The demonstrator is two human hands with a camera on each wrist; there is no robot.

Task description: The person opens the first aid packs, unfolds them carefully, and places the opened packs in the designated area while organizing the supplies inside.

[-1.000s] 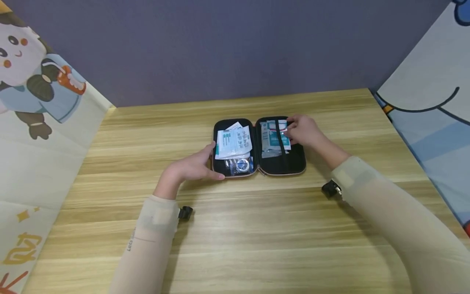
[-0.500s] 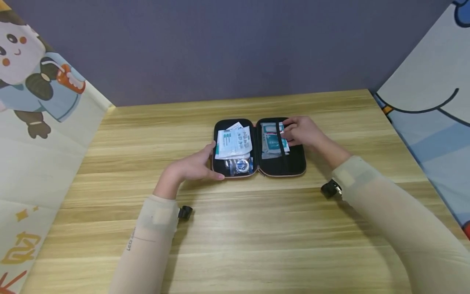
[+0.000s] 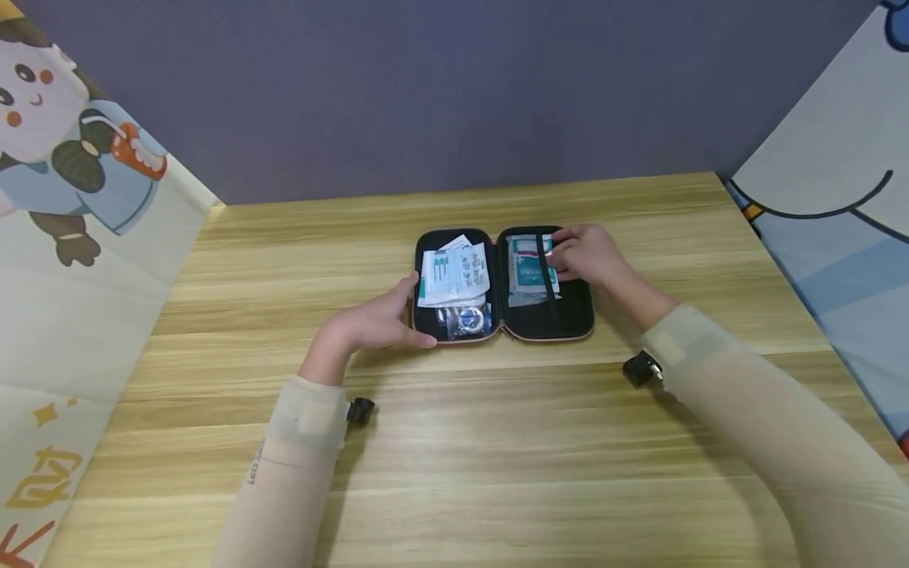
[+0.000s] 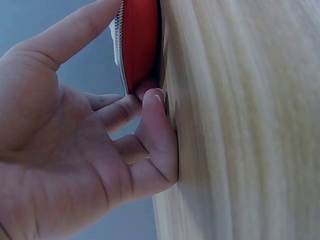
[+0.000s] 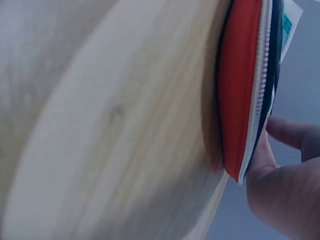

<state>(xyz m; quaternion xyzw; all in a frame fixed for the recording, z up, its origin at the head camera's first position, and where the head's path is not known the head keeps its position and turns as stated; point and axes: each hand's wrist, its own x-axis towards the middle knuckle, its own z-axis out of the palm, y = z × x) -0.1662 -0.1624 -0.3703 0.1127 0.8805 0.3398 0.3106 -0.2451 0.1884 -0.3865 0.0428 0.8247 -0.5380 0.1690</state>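
A zip-up first-aid case (image 3: pixel 571 322), black inside, lies unfolded on the table in the head view. Both wrist views show its red outer shell (image 4: pixel 141 45) and zip. My left hand (image 3: pixel 376 319) holds the left half at its edge, thumb and curled fingers on it. White printed packets (image 3: pixel 453 274) and a clear-wrapped round roll (image 3: pixel 470 319) fill that half. In the right half, a white-and-teal packet (image 3: pixel 528 272) sits under a black elastic strap (image 3: pixel 545 268). My right hand (image 3: pixel 591 254) pinches this packet's right side; its fingertips are partly hidden.
The wood-grain table (image 3: pixel 454 457) spreads around the case, with a plain purple-grey wall (image 3: pixel 454 95) behind. Cartoon-printed panels (image 3: pixel 71 315) stand at both sides. A small black camera (image 3: pixel 642 368) juts from each sleeve cuff.
My right hand has shifted slightly left with the white-and-teal packet, which now lies straighter beneath the strap. The left hand keeps its place on the case.
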